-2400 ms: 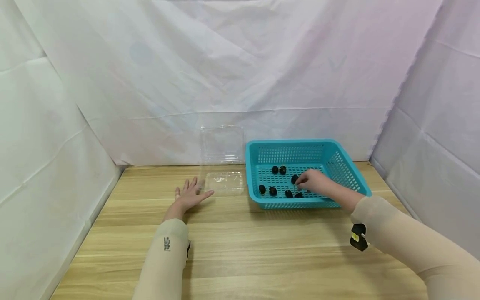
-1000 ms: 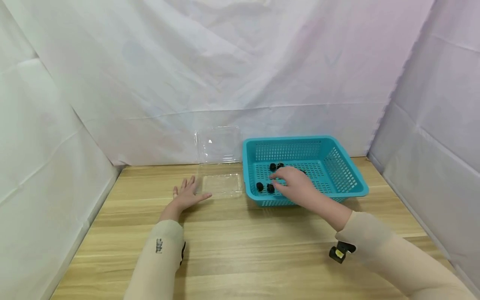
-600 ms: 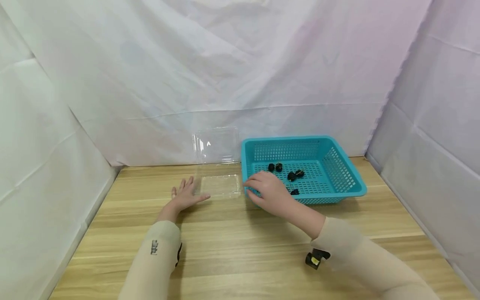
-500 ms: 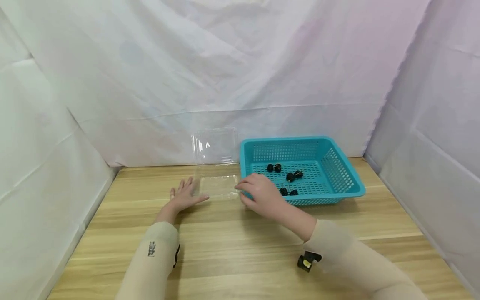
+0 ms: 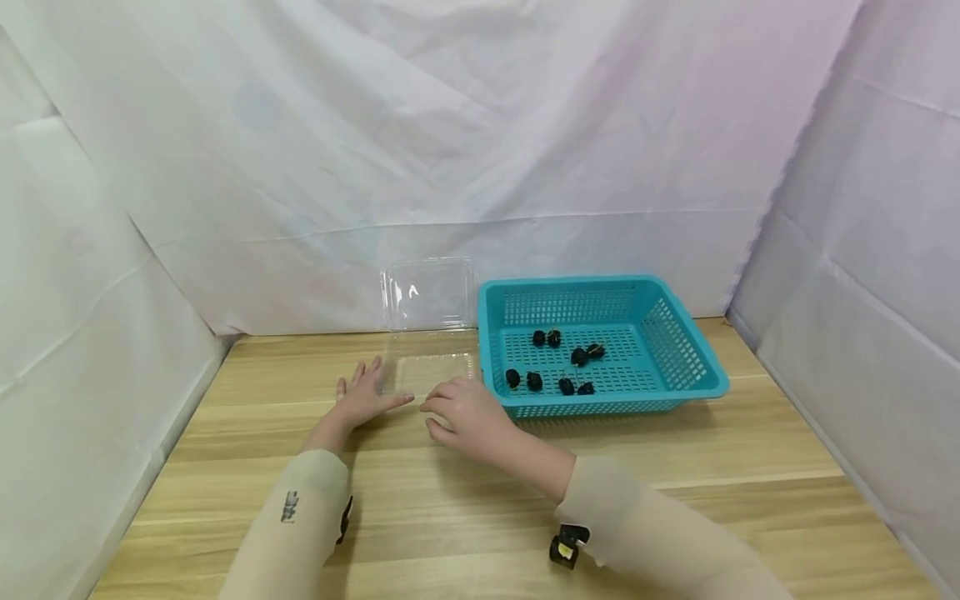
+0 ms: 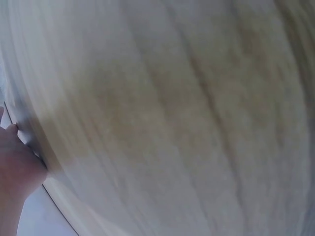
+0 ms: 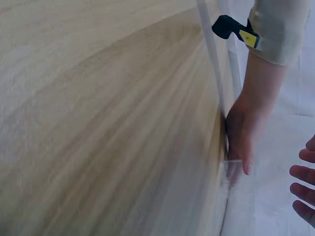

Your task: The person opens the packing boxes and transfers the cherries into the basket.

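My left hand rests on the tabletop with fingers spread, its thumb and fingers beside the left side of a clear plastic clamshell box. The box stands with its lid raised against the cloth. Just in front of the box is my right hand, its fingers loosely bent; nothing shows between them. In the right wrist view the right-hand fingers are spread apart. A blue plastic basket to the right contains several small dark, round, cherry-like fruits with thin stems, lying in pairs.
The wooden table runs up to a white cloth backdrop. White cloth walls close off both sides. A small black camera is strapped under the right sleeve.
My right hand has left the basket and moved left and nearer, to the front of the clear box. The dark fruits it was among still lie in the basket. My left hand stays beside the box.
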Available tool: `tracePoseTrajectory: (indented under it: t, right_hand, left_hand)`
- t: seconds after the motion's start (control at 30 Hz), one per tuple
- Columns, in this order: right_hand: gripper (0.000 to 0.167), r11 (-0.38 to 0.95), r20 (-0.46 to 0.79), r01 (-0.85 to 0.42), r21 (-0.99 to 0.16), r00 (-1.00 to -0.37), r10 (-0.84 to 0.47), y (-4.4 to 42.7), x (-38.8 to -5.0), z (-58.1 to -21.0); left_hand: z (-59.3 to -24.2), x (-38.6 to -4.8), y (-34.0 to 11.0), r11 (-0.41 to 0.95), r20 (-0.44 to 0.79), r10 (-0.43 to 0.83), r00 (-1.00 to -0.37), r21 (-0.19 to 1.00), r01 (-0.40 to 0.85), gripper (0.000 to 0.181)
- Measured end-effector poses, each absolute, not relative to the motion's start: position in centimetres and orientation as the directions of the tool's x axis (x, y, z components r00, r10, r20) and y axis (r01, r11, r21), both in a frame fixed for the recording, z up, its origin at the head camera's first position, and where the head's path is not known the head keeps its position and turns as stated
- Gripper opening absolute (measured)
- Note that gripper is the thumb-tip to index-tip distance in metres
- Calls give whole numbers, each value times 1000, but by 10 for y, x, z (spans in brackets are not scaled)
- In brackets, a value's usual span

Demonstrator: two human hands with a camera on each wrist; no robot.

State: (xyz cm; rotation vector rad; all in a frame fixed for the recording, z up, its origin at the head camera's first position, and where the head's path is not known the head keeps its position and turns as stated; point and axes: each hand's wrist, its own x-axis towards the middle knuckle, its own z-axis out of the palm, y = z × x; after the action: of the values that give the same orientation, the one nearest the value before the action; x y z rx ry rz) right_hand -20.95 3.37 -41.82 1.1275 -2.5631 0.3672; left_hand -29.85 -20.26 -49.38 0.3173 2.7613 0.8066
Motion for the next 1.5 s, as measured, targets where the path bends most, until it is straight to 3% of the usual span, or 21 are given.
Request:
tracePoseTrajectory:
  t: [0.43, 0.63, 0.97, 1.2, 1.5]
  right_hand:
    - [38, 785, 293, -619, -36, -757, -584, 18, -222, -447]
    - [36, 830, 271, -557, 8, -798, -538, 14, -231, -449]
    - [27, 833, 233, -547, 82, -802, -550, 9, -244, -456]
    - [26, 835, 206, -548, 42, -813, -544, 8, -248, -457]
    - [25, 833, 228, -550, 54, -806, -547, 8, -249, -457]
  left_hand:
    - [-490, -292, -200, 799, -114, 232, -966, 589, 122, 109]
    - [-491, -292, -199, 793, -103, 212, -972, 600, 110, 107]
    - [-488, -288, -202, 772, -135, 260, -956, 624, 122, 109]
    - [-482, -286, -214, 732, -162, 358, -920, 660, 168, 116]
    - [-475, -290, -220, 658, -163, 367, -916, 741, 132, 91]
